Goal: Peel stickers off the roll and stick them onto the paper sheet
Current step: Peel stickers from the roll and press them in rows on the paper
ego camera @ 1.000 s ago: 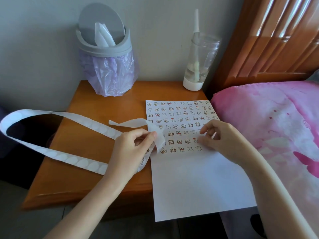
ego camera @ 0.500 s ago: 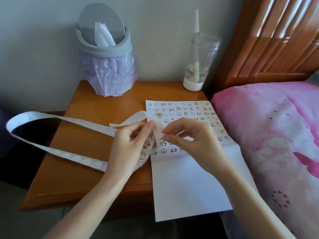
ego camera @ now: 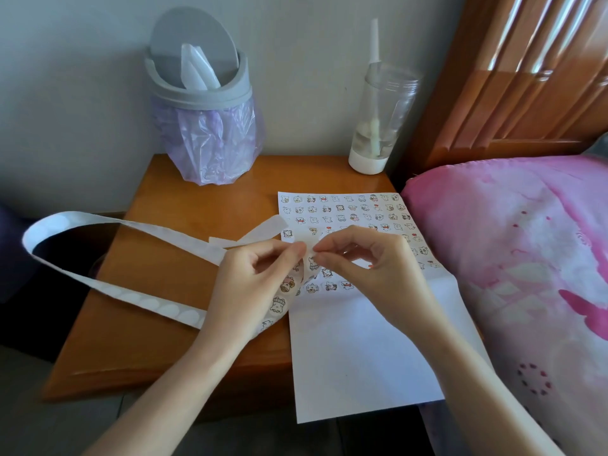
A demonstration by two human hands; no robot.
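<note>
Mid-frame, my left hand (ego camera: 250,284) pinches the sticker strip (ego camera: 148,230); my right hand (ego camera: 375,271) pinches its sticker (ego camera: 312,261) over the paper sheet (ego camera: 355,357).

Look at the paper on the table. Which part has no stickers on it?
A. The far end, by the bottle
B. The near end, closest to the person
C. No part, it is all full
B: the paper sheet is bare white at its near end, while the rows of stickers cover the far end toward the bottle.
</note>
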